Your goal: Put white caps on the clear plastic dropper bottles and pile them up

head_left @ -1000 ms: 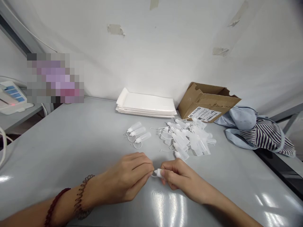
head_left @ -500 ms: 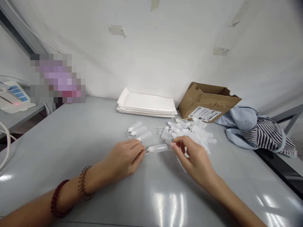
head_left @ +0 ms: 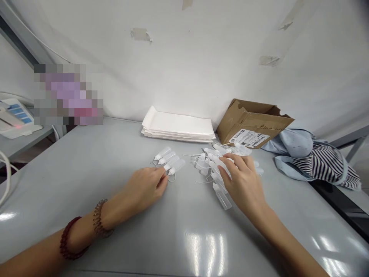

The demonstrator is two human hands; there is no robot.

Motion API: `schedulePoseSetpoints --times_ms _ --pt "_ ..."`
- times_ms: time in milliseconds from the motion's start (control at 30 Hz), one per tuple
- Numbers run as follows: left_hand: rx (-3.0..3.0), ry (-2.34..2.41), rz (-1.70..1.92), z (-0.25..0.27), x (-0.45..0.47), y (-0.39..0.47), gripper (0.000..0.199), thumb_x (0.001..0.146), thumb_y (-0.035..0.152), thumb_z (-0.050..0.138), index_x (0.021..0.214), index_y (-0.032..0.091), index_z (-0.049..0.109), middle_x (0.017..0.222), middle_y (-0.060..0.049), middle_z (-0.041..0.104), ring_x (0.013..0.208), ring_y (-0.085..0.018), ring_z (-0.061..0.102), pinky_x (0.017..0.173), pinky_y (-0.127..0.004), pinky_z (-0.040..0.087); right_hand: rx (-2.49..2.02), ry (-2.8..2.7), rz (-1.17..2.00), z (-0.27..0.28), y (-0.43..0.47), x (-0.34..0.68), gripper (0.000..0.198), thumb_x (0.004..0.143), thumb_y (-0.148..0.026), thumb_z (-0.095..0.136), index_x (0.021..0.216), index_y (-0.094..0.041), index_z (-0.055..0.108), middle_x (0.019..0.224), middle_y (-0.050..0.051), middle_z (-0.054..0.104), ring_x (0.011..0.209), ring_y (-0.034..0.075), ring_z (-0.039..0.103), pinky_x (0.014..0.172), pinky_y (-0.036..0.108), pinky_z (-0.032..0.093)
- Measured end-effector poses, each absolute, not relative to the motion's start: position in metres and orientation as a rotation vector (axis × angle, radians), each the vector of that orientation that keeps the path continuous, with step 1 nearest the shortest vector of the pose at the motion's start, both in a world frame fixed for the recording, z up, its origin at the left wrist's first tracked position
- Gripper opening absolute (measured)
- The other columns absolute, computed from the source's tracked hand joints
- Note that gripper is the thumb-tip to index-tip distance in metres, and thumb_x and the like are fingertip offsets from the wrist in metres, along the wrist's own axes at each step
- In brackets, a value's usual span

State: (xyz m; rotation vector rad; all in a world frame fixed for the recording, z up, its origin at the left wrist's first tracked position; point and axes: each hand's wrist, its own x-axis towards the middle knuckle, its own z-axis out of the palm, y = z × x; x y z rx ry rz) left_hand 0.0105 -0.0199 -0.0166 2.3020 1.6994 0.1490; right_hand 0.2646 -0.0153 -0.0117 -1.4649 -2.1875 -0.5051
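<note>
My left hand (head_left: pixel 147 186) has its thumb and fingers pinched together at the tip of a clear plastic needle-tip squeeze bottle (head_left: pixel 177 166). That bottle lies at the near end of a slanted row of similar bottles (head_left: pixel 166 158); its fine needle is hidden by my fingers. My right hand (head_left: pixel 242 179) hovers over a loose pile of the same bottles (head_left: pixel 211 157), thumb and fingers apart, with some bottles hidden beneath it. One bottle (head_left: pixel 221 197) lies at the pile's near edge, just left of my right palm.
White padded envelopes (head_left: pixel 178 125) are stacked against the wall. An open cardboard box (head_left: pixel 253 121) stands behind the pile. Blue and striped cloth (head_left: pixel 323 161) lies at the table's right edge. A white device (head_left: pixel 17 117) sits on a side surface at left.
My left hand has drawn a bottle left from between the hands and laid it at the row's near end. My right hand has let go of it and moved right, over the pile.
</note>
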Motion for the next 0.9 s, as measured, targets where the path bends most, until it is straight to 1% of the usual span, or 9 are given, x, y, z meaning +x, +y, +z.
schedulePoseSetpoints --times_ms 167,300,367,533,600,667,733,800,900 --pt "2.249 1.795 0.184 -0.017 0.007 -0.017 0.024 0.086 0.025 0.039 0.062 0.021 0.041 0.056 0.001 0.054 0.05 -0.015 0.048 0.049 -0.026 0.025 -1.486 -2.209 -0.359 -0.017 -0.012 0.268 0.019 0.088 -0.017 0.051 0.101 -0.013 0.063 0.096 0.013 0.068 0.086 0.03 0.052 0.063 0.038 0.049" --pt "2.265 1.822 0.228 -0.016 0.005 -0.018 0.034 0.087 0.03 0.038 0.056 0.021 0.029 0.05 0.003 0.045 0.045 -0.014 0.038 0.047 -0.026 0.02 -1.536 -2.182 -0.23 -0.017 -0.011 0.268 0.022 0.089 -0.021 0.048 0.105 -0.013 0.06 0.095 0.013 0.068 0.087 0.031 0.054 0.068 0.043 0.05" --pt "2.279 1.811 0.255 -0.016 0.006 -0.02 0.037 0.088 0.032 0.037 0.055 0.021 0.026 0.048 0.003 0.041 0.045 -0.014 0.036 0.048 -0.026 0.019 -1.568 -2.156 -0.188 -0.017 -0.011 0.268 0.022 0.088 -0.021 0.047 0.106 -0.013 0.059 0.094 0.014 0.067 0.088 0.031 0.055 0.069 0.044 0.05" --pt "2.317 1.694 0.388 -0.016 0.009 -0.025 0.038 0.089 0.032 0.037 0.055 0.021 0.025 0.048 0.004 0.037 0.044 -0.012 0.032 0.049 -0.027 0.02 -1.546 -2.101 -0.12 -0.015 -0.014 0.264 0.024 0.089 -0.017 0.042 0.109 -0.011 0.054 0.097 0.016 0.062 0.092 0.031 0.057 0.073 0.046 0.05" --pt "2.307 1.619 0.419 -0.016 0.009 -0.028 0.037 0.09 0.033 0.037 0.056 0.02 0.032 0.05 0.004 0.041 0.046 -0.012 0.036 0.049 -0.026 0.024 -1.491 -2.083 -0.065 -0.013 -0.017 0.26 0.024 0.09 -0.017 0.039 0.111 -0.012 0.051 0.101 0.017 0.058 0.093 0.029 0.058 0.074 0.045 0.05" --pt "2.241 1.507 0.459 -0.016 0.01 -0.031 0.03 0.09 0.033 0.039 0.064 0.02 0.046 0.056 0.003 0.05 0.05 -0.012 0.043 0.051 -0.025 0.031 -1.434 -2.07 0.006 -0.01 -0.021 0.255 0.024 0.092 -0.017 0.038 0.113 -0.014 0.049 0.104 0.016 0.056 0.094 0.027 0.058 0.074 0.043 0.051" --pt "2.151 1.39 0.508 -0.014 0.012 -0.034 0.021 0.09 0.032 0.041 0.082 0.02 0.056 0.063 0.003 0.057 0.055 -0.012 0.049 0.054 -0.024 0.038 -1.389 -2.07 0.087 -0.008 -0.027 0.249 0.024 0.092 -0.016 0.038 0.115 -0.016 0.048 0.105 0.014 0.054 0.095 0.025 0.058 0.075 0.042 0.052" --pt "2.093 1.314 0.557 -0.012 0.014 -0.036 0.02 0.09 0.032 0.043 0.098 0.019 0.057 0.068 0.003 0.061 0.058 -0.012 0.053 0.057 -0.024 0.042 -1.34 -2.085 0.181 -0.007 -0.033 0.244 0.025 0.093 -0.015 0.038 0.117 -0.018 0.046 0.106 0.013 0.053 0.095 0.024 0.058 0.076 0.04 0.053" --pt "2.053 1.233 0.634 -0.009 0.017 -0.039 0.026 0.089 0.031 0.046 0.11 0.018 0.055 0.073 0.002 0.063 0.06 -0.012 0.056 0.057 -0.023 0.046 -1.246 -2.116 0.299 -0.007 -0.041 0.238 0.029 0.093 -0.012 0.038 0.12 -0.019 0.043 0.107 0.013 0.051 0.097 0.023 0.058 0.075 0.038 0.054"
